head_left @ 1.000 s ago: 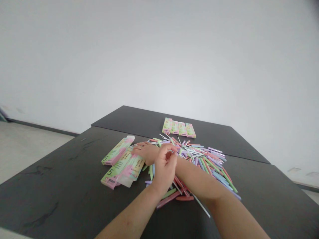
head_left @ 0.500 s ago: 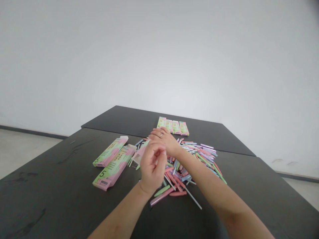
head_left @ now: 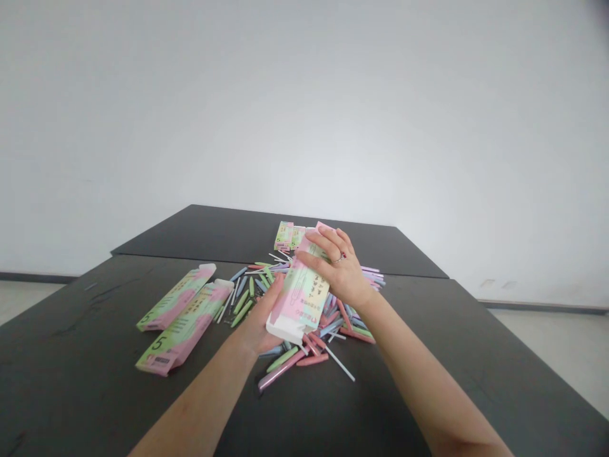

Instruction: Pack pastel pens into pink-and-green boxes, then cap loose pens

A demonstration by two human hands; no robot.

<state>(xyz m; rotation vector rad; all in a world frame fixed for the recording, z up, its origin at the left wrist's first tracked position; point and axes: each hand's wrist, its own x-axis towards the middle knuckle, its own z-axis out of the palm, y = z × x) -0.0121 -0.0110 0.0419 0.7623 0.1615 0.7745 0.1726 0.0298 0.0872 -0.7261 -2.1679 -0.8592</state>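
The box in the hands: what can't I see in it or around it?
All in the head view:
Inside of the held box: its walls hide it.
Left hand, most fingers: behind the held box.
Far boxes: partly behind the held box.
Print on the left-side boxes: mostly too small.

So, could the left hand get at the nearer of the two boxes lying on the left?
Probably yes: nothing stands between the left hand and the nearer box, though that hand seems to be supporting the held box, which the right hand grips.
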